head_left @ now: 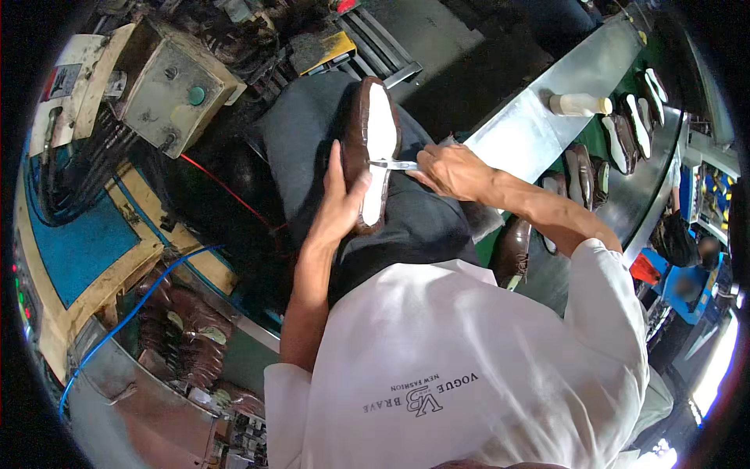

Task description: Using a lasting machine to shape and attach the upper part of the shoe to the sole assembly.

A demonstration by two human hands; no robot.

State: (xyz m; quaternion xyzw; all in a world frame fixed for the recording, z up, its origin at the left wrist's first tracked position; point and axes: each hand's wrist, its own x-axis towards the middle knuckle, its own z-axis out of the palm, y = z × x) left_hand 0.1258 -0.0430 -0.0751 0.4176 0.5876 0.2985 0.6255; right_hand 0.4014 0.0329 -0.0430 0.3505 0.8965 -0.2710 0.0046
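Observation:
A brown leather shoe (360, 129) lies bottom up across my lap, its white underside (381, 117) facing me and its brown edge folded round the rim. My left hand (341, 202) is closed on the shoe's left side near the lower end, thumb over the edge. From the right, my right hand (453, 172) grips a slim shiny metal hand tool (400, 165). Its tip meets the white underside at the narrow middle. The tool's handle is hidden in my fingers, so its exact kind does not show.
To the right runs a metal bench edge (539, 117) with a white bottle (580, 105) on it. Beyond, several shoes (619, 142) rest on a green conveyor. A grey control box (176, 95) stands at upper left. Below it are a blue hose (125, 322) and piled brown shoes (199, 344).

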